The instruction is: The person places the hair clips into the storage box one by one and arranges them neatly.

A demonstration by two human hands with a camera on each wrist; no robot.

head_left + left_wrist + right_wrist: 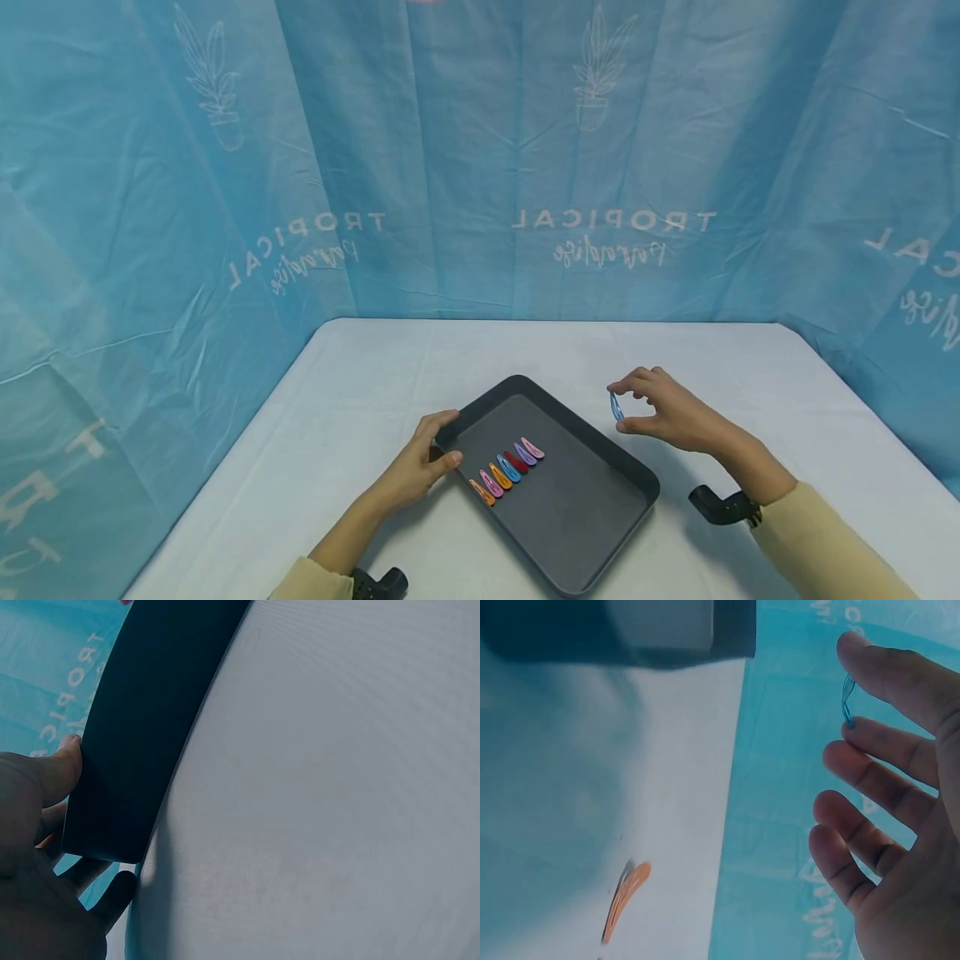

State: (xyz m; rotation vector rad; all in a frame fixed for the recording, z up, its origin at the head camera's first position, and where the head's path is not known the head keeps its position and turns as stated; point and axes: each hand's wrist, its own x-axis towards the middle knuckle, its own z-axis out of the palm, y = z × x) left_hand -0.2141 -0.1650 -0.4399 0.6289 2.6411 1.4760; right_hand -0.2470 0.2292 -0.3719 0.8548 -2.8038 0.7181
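Observation:
In the head view, my left hand [420,462] grips the left corner of a dark grey baking tray [592,508], thumb at the rim. The left wrist view shows my left hand [37,847] around the end of the tray [142,735]. A row of several snap hair clips [508,468], orange, pink, blue, red and purple, lies on the tray's left part. To the right of the tray, above the table, my right hand [671,410] pinches a blue snap hair clip [616,406] by its two ends, between thumb and index finger; the other fingers are spread in the right wrist view.
White cloth covers the table [420,358]. In the right wrist view, an orange hair clip [626,900] appears on a white surface, away from the hand. Blue printed curtains [465,150] stand behind and along both sides of the table.

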